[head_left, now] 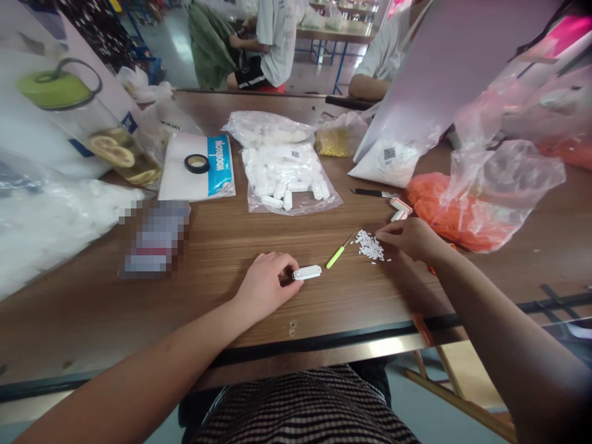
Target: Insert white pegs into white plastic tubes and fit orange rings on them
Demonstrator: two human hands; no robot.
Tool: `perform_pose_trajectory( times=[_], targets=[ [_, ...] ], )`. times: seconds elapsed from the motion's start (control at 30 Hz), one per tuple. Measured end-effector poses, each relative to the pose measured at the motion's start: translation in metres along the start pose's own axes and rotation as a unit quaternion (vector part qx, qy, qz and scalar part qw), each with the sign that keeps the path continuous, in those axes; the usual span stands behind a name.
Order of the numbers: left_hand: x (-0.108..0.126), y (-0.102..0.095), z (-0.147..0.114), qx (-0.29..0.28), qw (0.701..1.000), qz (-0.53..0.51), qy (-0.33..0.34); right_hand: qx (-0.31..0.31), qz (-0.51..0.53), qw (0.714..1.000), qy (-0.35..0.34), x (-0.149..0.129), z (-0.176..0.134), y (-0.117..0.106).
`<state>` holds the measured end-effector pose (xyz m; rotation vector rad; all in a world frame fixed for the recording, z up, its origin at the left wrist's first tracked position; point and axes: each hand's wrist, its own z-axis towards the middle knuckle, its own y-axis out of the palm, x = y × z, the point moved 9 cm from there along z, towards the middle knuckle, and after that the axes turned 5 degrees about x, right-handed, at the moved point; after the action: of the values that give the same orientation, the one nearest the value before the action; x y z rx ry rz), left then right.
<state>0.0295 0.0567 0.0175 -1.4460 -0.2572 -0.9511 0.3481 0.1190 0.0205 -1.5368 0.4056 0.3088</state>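
My left hand (271, 277) grips one end of a white multi-hole connector housing (307, 272) between thumb and fingers, low over the wooden table. The housing's face with its rows of small holes points up. My right hand (409, 237) is at the right edge of a pile of tiny white plastic pieces (369, 245), its fingertips pinched together. Whatever those fingertips hold is too small to make out. Between the housing and the pile lies a pick with a yellow-green handle (335, 257), its thin metal tip pointing toward the pile.
Behind the pile lie tweezers (374, 193) and small white-and-orange blocks (400, 207). A bag of orange pieces (456, 209) sits at right. Further back are a bag of white housings (289, 176), a notebook (221, 165) with a tape roll (197, 163), and a blurred flat object (155, 240).
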Motion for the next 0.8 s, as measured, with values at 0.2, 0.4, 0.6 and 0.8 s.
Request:
perform_pose_trajectory(
  times=[0.2, 0.4, 0.6, 0.8],
  targets=[
    [0.000, 0.001, 0.000, -0.002, 1.000, -0.001, -0.002, 0.038, -0.026, 0.999, 0.015, -0.002, -0.009, 0.006],
    [0.000, 0.001, 0.000, 0.007, 1.000, 0.001, 0.013, 0.048, 0.047, 0.992, 0.110, 0.006, -0.010, 0.006],
    [-0.001, 0.001, -0.001, 0.011, 1.000, -0.005, 0.013, 0.028, 0.154, 0.985, -0.075, -0.097, -0.042, 0.015],
    [0.001, 0.000, -0.001, 0.021, 1.000, -0.008, 0.019, -0.047, 0.141, 0.952, -0.268, -0.188, -0.076, 0.058]
  ],
)
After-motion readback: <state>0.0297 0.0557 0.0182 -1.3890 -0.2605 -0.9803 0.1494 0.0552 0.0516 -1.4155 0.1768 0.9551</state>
